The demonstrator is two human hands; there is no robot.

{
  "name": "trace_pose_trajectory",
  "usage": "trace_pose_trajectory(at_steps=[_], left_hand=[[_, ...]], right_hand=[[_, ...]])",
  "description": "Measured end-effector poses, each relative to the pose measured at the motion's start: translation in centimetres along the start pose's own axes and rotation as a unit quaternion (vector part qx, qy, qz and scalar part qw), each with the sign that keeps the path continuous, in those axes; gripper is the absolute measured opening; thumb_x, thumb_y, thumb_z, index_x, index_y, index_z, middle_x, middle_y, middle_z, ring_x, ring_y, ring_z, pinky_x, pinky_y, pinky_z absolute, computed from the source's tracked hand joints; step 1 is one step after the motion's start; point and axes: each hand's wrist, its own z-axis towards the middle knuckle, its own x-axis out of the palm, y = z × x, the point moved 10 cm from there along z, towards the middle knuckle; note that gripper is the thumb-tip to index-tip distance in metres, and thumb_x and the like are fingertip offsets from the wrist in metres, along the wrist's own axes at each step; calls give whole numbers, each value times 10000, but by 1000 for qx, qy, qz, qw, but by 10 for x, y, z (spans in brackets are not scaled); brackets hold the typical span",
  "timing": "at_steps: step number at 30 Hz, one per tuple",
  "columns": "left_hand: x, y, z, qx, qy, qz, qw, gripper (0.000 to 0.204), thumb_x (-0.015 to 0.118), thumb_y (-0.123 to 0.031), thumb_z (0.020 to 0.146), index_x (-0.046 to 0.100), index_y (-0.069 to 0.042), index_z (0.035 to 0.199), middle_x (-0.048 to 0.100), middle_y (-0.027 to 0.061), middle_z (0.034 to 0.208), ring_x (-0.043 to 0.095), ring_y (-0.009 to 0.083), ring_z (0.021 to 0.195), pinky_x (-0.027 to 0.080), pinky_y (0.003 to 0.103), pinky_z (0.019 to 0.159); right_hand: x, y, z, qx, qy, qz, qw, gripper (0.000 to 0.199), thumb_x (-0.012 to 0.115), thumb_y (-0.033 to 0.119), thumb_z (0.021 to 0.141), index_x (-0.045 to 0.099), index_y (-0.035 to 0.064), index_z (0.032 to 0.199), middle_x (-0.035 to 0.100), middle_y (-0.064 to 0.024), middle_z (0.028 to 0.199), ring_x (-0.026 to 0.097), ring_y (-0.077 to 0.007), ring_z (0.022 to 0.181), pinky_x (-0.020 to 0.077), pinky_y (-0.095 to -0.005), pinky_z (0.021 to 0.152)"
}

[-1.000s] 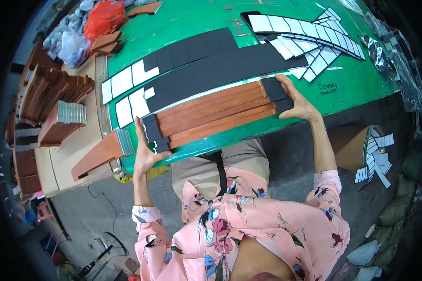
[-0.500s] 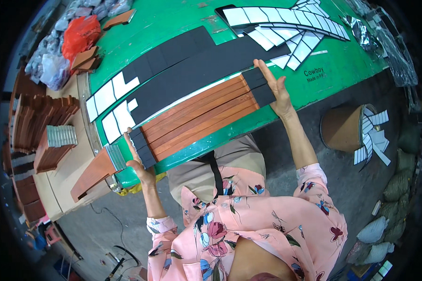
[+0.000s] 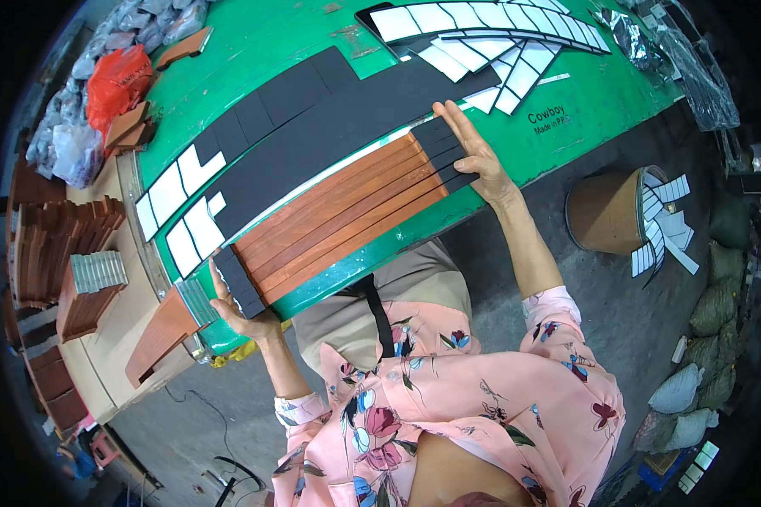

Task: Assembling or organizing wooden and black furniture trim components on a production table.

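A row of reddish-brown wooden slats (image 3: 338, 220) lies side by side at the near edge of the green table. Black pads cap both ends: the left black pads (image 3: 242, 283) and the right black pads (image 3: 445, 152). My left hand (image 3: 243, 317) presses along the left end, fingers up its outer side and the thumb by the near corner. At the opposite end is my right hand (image 3: 480, 165), its fingers stretched along the outer side and its thumb bent onto the pads. The slats are held between both hands. Just beyond them lies a black sheet (image 3: 338, 127), with white-backed pieces (image 3: 196, 228) at its left.
White strips with black edges (image 3: 482, 25) are heaped at the far right of the green table (image 3: 583, 93). Stacked wooden pieces (image 3: 93, 287) stand on the left-hand bench. Bagged items and a red plastic bag (image 3: 118, 84) sit far left. A brown bin (image 3: 609, 211) holds white scraps.
My right thumb has come down onto the right black pads. My left hand has closed in around the near left corner. The whole view has shifted slightly.
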Motion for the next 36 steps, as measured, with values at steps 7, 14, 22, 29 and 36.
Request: trace_pose_trajectory(at_steps=[7, 14, 22, 29, 36], left_hand=[[-5, 5, 2, 0, 2, -13, 1000, 665, 250, -518, 951, 329, -21, 1386, 401, 120, 1394, 405, 247, 1269, 326, 419, 1070], [-1, -6, 0, -3, 43, 47, 998, 818, 234, -646, 898, 239, -24, 1429, 321, 115, 1448, 315, 247, 1329, 236, 413, 1110], [24, -9, 6, 33, 132, 70, 988, 931, 162, -718, 856, 133, 2, 1447, 189, 138, 1504, 156, 241, 1397, 89, 394, 1141], [19, -25, 8, 20, 149, 153, 977, 831, 305, -637, 897, 219, -8, 1434, 258, 148, 1474, 236, 242, 1368, 176, 366, 1117], [65, -98, -8, 262, 142, 571, 765, 654, 289, -463, 966, 284, 23, 1405, 260, 197, 1472, 208, 357, 1375, 146, 507, 1084]], right_hand=[[5, 8, -1, 2, -7, -46, 999, 818, 516, 209, 705, 219, 82, 1456, 249, -100, 1500, 132, -197, 1412, 76, -354, 1141], [7, -2, 8, 3, 1, -30, 1000, 623, 440, 327, 933, 229, 39, 1444, 347, -106, 1453, 207, -199, 1391, 82, -348, 1128], [19, 15, 3, -38, -4, -59, 998, 890, 158, 686, 884, 218, -14, 1429, 202, -119, 1505, 166, -224, 1398, 118, -339, 1134], [20, 5, 6, -2, 16, -134, 991, 899, 134, 722, 856, 198, 51, 1450, 188, -93, 1512, 148, -217, 1403, 130, -339, 1137], [40, 64, 10, -117, -6, -386, 915, 833, 135, 668, 889, 210, 55, 1449, 185, -110, 1514, 117, -272, 1409, 97, -396, 1132]])
